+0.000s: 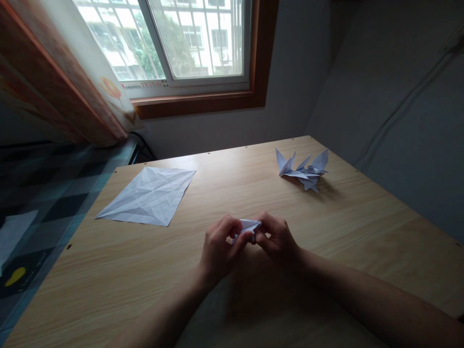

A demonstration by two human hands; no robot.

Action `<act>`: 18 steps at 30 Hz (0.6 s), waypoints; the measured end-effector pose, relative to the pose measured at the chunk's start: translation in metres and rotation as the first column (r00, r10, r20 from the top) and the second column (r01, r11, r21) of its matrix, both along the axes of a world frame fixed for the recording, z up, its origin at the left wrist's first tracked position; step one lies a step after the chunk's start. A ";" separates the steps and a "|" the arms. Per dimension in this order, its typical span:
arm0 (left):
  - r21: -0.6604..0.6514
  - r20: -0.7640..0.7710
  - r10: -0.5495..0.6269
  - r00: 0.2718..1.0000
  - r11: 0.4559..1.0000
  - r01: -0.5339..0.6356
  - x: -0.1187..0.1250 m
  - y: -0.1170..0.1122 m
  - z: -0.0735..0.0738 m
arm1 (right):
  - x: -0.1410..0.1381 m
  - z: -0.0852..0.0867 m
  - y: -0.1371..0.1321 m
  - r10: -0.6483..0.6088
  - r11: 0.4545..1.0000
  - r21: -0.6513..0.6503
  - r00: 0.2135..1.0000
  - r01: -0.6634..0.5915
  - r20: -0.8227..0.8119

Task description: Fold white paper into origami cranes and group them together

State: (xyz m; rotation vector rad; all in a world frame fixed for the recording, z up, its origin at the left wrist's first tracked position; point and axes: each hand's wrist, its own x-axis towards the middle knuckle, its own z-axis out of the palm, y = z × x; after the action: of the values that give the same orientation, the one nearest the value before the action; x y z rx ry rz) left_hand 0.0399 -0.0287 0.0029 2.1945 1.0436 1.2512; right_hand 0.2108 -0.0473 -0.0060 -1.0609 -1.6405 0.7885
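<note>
Both my hands meet over the middle of the wooden table (108,285). My left hand (217,249) and my right hand (277,239) are closed, pinching a small folded white paper piece (248,225) between their fingertips. Most of that piece is hidden by my fingers. A creased white paper square (148,195) lies flat at the left of the table, apart from my hands. Folded white paper figures (304,170) sit at the far right of the table.
A window (188,38) with a wooden frame is behind the table, with an orange-edged curtain (72,87) at its left. A checked cloth surface (43,193) lies left of the table. Grey walls close the right side.
</note>
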 end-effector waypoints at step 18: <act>0.060 0.030 -0.127 0.991 0.990 0.125 -0.002 0.000 0.002 | 0.001 0.007 0.001 0.226 0.956 0.199 0.974 -0.217 -0.027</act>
State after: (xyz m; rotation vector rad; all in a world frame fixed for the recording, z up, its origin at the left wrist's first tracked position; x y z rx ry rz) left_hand 0.0374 -0.0291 0.0048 2.2358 0.8516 1.2721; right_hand 0.2119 -0.0463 0.0011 -0.7225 -1.7746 0.7735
